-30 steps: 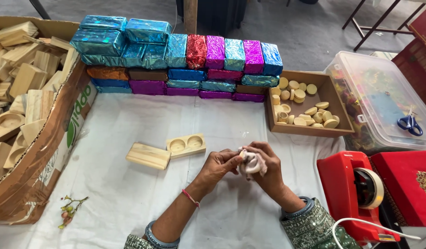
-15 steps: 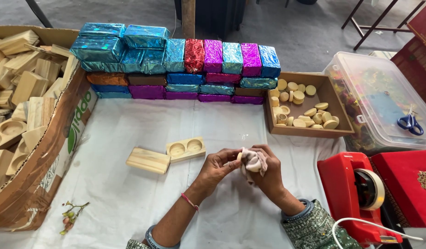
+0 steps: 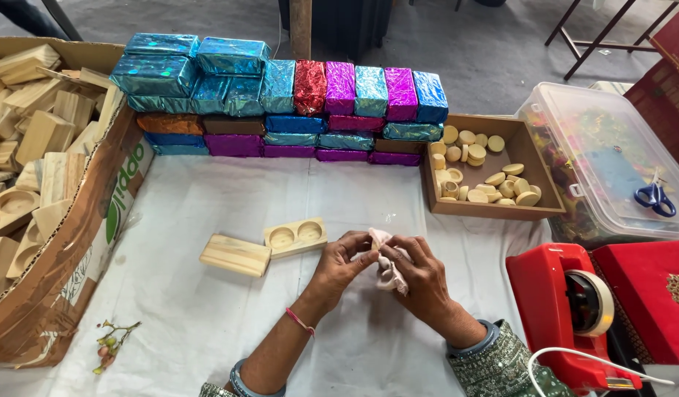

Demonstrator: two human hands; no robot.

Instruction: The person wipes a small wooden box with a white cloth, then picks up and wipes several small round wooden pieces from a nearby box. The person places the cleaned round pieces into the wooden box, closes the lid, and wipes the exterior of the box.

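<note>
Both hands together, left hand (image 3: 344,263) and right hand (image 3: 420,276) pinching a pale cloth (image 3: 387,263), wood blocks (image 3: 264,246) just left, foil packs (image 3: 295,103) beyond, tape dispenser (image 3: 574,309) right, cloth's contents hidden.

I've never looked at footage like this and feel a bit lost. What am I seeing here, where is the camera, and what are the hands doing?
This is one picture from a camera worn on a person's head, looking down at their own two bare hands; there is no machine. The left hand and right hand together hold a small crumpled pale pink cloth above a white table covering. Just left of the hands lie a plain wooden block and a wooden block with two round hollows. Behind them stands a wall of shiny foil-wrapped bricks. A cardboard box of wooden blocks sits at left, a brown tray of pale round discs at right, and a red tape dispenser at lower right.
</note>
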